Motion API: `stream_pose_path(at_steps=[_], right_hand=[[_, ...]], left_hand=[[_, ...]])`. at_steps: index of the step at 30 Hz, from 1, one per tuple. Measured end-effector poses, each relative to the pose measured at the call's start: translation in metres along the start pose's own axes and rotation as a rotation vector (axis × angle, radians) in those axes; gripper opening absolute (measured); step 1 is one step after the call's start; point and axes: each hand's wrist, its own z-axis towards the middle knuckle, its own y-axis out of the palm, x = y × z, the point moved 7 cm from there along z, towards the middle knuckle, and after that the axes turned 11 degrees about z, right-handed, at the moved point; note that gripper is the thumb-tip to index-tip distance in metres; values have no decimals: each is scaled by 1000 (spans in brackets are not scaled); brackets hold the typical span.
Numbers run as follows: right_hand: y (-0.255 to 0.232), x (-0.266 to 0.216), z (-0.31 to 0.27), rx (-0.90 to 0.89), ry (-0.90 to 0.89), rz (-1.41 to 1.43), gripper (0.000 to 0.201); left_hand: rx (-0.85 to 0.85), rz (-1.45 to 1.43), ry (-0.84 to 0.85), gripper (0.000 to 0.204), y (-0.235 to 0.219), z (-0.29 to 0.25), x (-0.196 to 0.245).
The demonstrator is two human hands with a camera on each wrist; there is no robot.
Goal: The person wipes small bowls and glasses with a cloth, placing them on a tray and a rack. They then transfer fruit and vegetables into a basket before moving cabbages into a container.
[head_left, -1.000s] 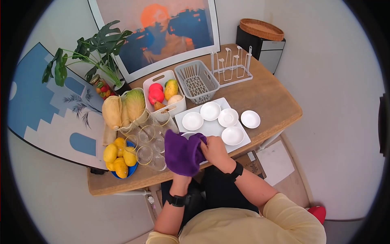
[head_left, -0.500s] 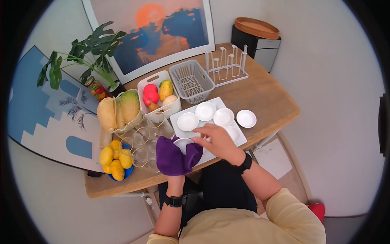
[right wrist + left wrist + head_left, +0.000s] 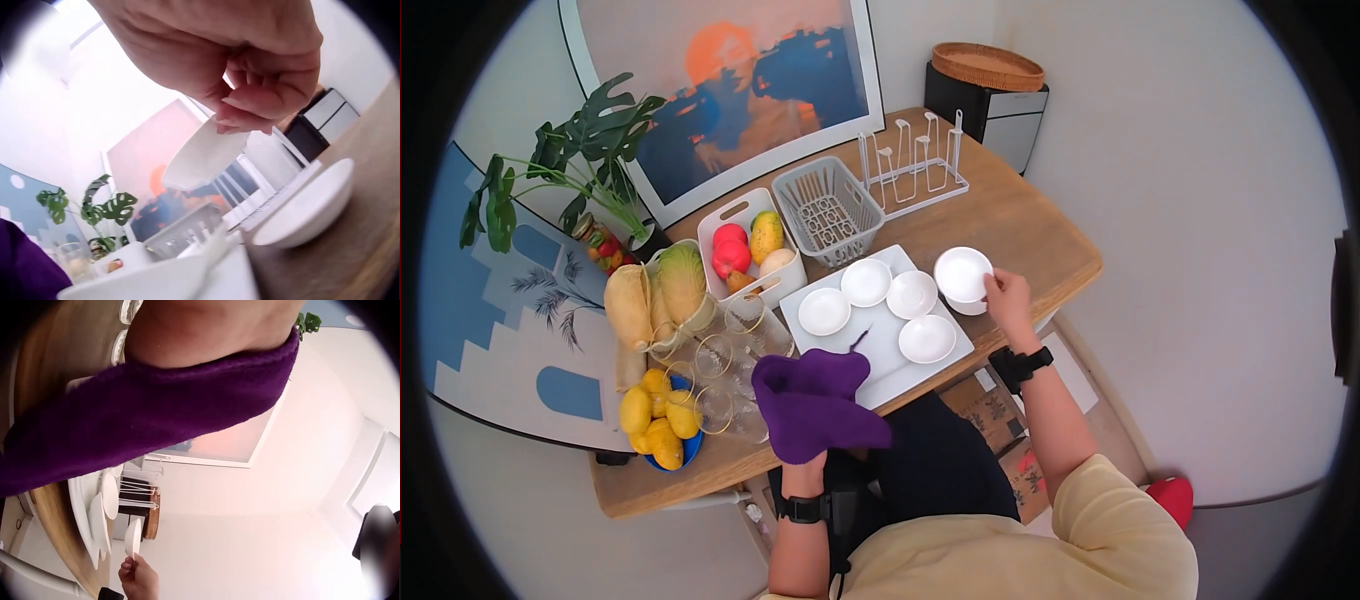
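Note:
My right hand (image 3: 1010, 305) pinches the rim of a small white dish (image 3: 963, 272). That dish hangs tilted above another white dish (image 3: 306, 206), which sits on the table to the right of the white tray (image 3: 885, 372). Several similar white dishes (image 3: 927, 340) lie on the tray. A purple cloth (image 3: 810, 400) drapes over my left hand (image 3: 805, 474) at the tray's front left corner. The cloth hides the left fingers; in the left wrist view only the base of the hand shows above it.
Glasses with gold rims (image 3: 714, 355) stand left of the cloth, near lemons in a blue bowl (image 3: 691, 452). Behind them are a vegetable basket (image 3: 700, 318), a white bin of fruit (image 3: 788, 285), a grey basket (image 3: 828, 208) and a white cup rack (image 3: 925, 198). The table edge (image 3: 1040, 302) runs below my right wrist.
The dish that lay in the cloth is now in my right hand, which has moved right, over the lone dish beside the tray. The cloth sags over my left hand. The view has shifted.

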Motion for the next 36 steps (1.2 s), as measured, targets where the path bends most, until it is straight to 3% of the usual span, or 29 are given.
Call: stream_pose_path(at_steps=[5,7,13,16,19,21,22,24,28,30,31,33,36], right_hand=[[-12,51,15,29,62,-236,22],[-10,61,15,36,77,-260,22],[-7,65,17,64,75,-314,21],[-8,62,15,32,67,-420,24],[-7,43,6,35,-2,-563,30],[-6,-19,-22,45,-28,-415,38],[0,-27,-30,38,-28,-415,38],[33,-26,-51,-346,27,-363,39],[53,-10,-60,-408,-15,-372,33],[63,-3,-69,-551,245,-199,27],[64,-9,-71,-558,241,-197,27],[70,-21,-85,-601,440,-5,26],[94,-41,-105,-707,323,167,26]], left_hand=[[120,0,1,30,-10,-5,-5],[77,261,99,33,-5,-6,3],[-61,363,139,34,2,-7,12],[-7,156,55,30,7,-8,13],[-26,142,81,31,7,-8,13],[-7,88,64,31,-2,-4,8],[8,34,40,31,-6,-4,4],[15,-33,21,31,-7,-7,3],[47,-106,0,31,-8,-6,-1],[54,-113,-8,31,-12,-8,-3],[59,-122,-21,31,-14,-9,-4],[36,-25,-8,30,-12,-9,-2],[-11,165,25,31,0,-8,-2]])
